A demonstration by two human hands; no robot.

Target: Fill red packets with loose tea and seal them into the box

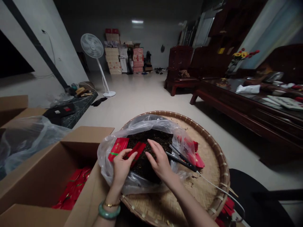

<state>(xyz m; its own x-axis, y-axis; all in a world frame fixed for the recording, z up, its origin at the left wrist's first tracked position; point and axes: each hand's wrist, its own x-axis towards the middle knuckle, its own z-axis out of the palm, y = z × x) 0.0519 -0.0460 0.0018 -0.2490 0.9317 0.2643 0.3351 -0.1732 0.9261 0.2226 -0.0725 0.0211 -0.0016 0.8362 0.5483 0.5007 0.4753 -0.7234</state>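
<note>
My left hand (123, 165) is closed, thumb and fingers pinching a narrow red packet (138, 152). Just right of it, my right hand (159, 157) holds nothing, thumb and fingers apart above dark loose tea-like leaves (151, 135). These leaves fill a clear plastic bag (107, 143) with its mouth spread wide. Another red packet (119, 145) with a green stripe lies at the bag's left side. Beside my right hand rests a black hair-straightener-like tool (183, 161), its jaws apart and a white cord trailing. More red packets (199, 160) lie partly under the plastic.
The bag sits on a round woven bamboo tray (208, 142). To the left, an open cardboard box (26, 176) contains many red packets (74, 187). A black round stool (255, 198) stands at right, near a dark wooden table (227, 101). Farther back is a white fan (93, 47).
</note>
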